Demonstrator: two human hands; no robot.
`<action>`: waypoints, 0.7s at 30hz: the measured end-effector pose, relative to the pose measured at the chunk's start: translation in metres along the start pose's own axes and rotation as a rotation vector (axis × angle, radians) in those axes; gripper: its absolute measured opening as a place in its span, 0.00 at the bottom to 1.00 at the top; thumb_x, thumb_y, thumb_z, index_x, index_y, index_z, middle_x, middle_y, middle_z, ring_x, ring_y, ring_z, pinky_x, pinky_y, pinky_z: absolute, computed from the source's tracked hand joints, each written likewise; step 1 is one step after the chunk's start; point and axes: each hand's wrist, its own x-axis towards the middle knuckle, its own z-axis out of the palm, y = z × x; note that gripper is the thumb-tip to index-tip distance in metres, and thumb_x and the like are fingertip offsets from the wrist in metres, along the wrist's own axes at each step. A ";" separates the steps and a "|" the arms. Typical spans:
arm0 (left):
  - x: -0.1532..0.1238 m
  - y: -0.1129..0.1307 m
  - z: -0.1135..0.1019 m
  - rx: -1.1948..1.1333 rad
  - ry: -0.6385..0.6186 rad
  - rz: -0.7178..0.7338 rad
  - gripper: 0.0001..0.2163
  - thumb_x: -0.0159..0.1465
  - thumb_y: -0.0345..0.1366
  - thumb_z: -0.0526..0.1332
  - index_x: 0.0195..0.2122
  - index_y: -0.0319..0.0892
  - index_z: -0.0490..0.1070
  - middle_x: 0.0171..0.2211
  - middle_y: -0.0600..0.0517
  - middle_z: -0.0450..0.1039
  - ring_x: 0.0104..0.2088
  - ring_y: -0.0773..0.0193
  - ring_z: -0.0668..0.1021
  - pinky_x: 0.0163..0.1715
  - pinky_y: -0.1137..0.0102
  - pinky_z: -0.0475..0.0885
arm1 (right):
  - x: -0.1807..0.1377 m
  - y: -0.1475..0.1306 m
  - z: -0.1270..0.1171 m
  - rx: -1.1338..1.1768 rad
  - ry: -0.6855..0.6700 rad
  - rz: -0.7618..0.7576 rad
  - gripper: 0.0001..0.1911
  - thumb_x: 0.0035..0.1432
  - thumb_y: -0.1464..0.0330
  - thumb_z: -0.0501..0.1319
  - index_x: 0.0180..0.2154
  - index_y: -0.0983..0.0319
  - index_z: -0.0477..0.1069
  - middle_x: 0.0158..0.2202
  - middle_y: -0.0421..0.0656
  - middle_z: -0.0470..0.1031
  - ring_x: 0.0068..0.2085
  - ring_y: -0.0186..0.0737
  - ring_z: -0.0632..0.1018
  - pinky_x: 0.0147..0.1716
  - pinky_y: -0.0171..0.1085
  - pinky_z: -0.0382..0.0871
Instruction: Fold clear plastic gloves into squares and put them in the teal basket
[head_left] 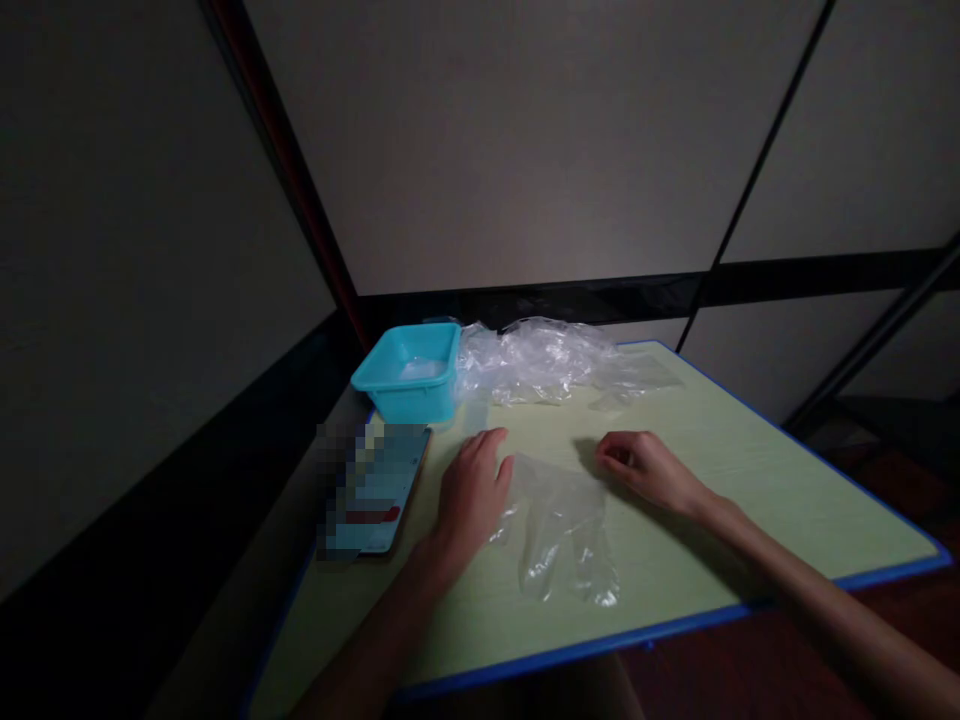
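Observation:
A clear disposable plastic glove (559, 510) lies flat on the table, its finger ends pointing toward me. My left hand (474, 488) rests at the glove's left side, thumb apart from the other fingers, with nothing seen in it. On the other side, my right hand (643, 468) is just off the glove's upper right corner. Its fingers are curled in toward the thumb, and I see nothing between them.
A turquoise plastic basket (412, 402) stands at the back left with something whitish inside. Beside it lies a heap of crumpled clear plastic (551, 355). A phone (386, 490), partly blurred out, lies left of my left hand. The pale green table (720, 580) has a blue edge; cabinet panels rise behind.

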 end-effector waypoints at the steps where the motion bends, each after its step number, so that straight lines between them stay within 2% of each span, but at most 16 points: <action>1: -0.008 0.002 -0.005 0.009 -0.003 0.023 0.12 0.54 0.24 0.57 0.40 0.39 0.69 0.40 0.45 0.73 0.44 0.56 0.73 0.47 0.60 0.65 | 0.005 -0.002 -0.004 0.004 -0.020 -0.068 0.09 0.56 0.67 0.53 0.32 0.64 0.70 0.30 0.45 0.74 0.28 0.38 0.73 0.24 0.34 0.64; 2: -0.017 0.003 -0.011 0.017 -0.009 0.055 0.12 0.55 0.25 0.56 0.41 0.39 0.69 0.39 0.46 0.74 0.43 0.57 0.74 0.46 0.61 0.67 | 0.010 -0.004 -0.006 0.045 -0.061 -0.136 0.10 0.58 0.68 0.53 0.36 0.63 0.70 0.35 0.46 0.75 0.33 0.39 0.74 0.28 0.35 0.66; 4: -0.036 0.001 -0.019 0.073 0.040 0.213 0.11 0.58 0.25 0.53 0.41 0.39 0.68 0.38 0.46 0.74 0.40 0.58 0.75 0.43 0.63 0.69 | 0.023 -0.007 -0.005 0.168 -0.148 -0.259 0.12 0.60 0.68 0.51 0.43 0.62 0.69 0.44 0.46 0.73 0.42 0.39 0.73 0.38 0.38 0.67; 7: -0.058 -0.007 -0.025 0.122 0.127 0.367 0.09 0.60 0.25 0.51 0.36 0.41 0.68 0.33 0.49 0.74 0.35 0.63 0.76 0.37 0.68 0.71 | 0.039 -0.008 0.006 0.335 -0.203 -0.353 0.14 0.63 0.67 0.49 0.48 0.61 0.65 0.45 0.44 0.73 0.47 0.37 0.72 0.48 0.42 0.63; 11: -0.069 -0.008 -0.027 0.172 0.026 0.496 0.09 0.61 0.26 0.52 0.40 0.41 0.67 0.33 0.50 0.74 0.34 0.64 0.76 0.36 0.70 0.72 | 0.046 -0.001 0.022 0.442 -0.225 -0.327 0.16 0.63 0.65 0.48 0.51 0.62 0.62 0.44 0.45 0.74 0.47 0.38 0.73 0.48 0.44 0.64; 15: -0.067 -0.003 -0.028 0.223 -0.047 0.552 0.12 0.61 0.26 0.51 0.46 0.40 0.65 0.33 0.49 0.74 0.33 0.64 0.76 0.35 0.70 0.72 | 0.039 0.004 0.019 0.421 -0.267 -0.275 0.19 0.64 0.63 0.48 0.54 0.61 0.60 0.46 0.46 0.74 0.47 0.40 0.73 0.49 0.46 0.63; 21: -0.066 -0.006 -0.028 0.266 -0.102 0.565 0.13 0.62 0.27 0.50 0.48 0.40 0.62 0.34 0.49 0.75 0.34 0.63 0.77 0.36 0.69 0.72 | 0.038 0.000 0.014 0.277 -0.301 -0.384 0.20 0.65 0.63 0.45 0.57 0.59 0.57 0.51 0.45 0.70 0.53 0.40 0.67 0.54 0.46 0.57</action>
